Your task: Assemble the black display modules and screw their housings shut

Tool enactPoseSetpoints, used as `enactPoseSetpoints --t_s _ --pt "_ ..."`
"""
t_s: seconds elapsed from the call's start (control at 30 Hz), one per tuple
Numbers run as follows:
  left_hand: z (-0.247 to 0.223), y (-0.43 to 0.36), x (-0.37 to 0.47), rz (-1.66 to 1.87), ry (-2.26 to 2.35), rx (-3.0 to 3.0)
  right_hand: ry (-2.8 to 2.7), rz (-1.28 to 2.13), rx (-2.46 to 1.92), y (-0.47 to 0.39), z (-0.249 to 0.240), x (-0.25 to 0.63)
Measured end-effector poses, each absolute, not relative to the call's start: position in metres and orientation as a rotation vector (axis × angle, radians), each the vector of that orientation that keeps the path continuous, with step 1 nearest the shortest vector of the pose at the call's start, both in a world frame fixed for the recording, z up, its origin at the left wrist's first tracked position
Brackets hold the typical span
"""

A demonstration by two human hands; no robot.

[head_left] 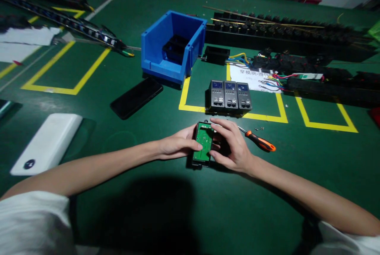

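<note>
The board [205,135] is clamped by the left hand [180,142] in front of 3 modules [230,96]; its right edge is flanked by the right hand [236,146], whose grip cannot be told

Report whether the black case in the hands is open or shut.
Open: the case shows its green board uncovered, the thumb of the left hand resting on it.
</note>
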State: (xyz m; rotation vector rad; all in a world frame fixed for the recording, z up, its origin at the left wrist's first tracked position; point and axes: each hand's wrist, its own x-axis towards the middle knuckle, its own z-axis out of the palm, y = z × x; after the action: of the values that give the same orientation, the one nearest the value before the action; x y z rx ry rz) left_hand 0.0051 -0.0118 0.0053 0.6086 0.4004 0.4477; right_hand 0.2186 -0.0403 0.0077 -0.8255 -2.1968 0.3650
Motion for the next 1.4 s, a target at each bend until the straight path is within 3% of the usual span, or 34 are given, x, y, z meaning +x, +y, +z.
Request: enactPoseSetpoints --t_s 1.4 --pt "0.0052 -0.0109 0.0044 0.500 0.354 0.503 -2.373 0.378 -0.758 -0.0387 0.0044 0.2144"
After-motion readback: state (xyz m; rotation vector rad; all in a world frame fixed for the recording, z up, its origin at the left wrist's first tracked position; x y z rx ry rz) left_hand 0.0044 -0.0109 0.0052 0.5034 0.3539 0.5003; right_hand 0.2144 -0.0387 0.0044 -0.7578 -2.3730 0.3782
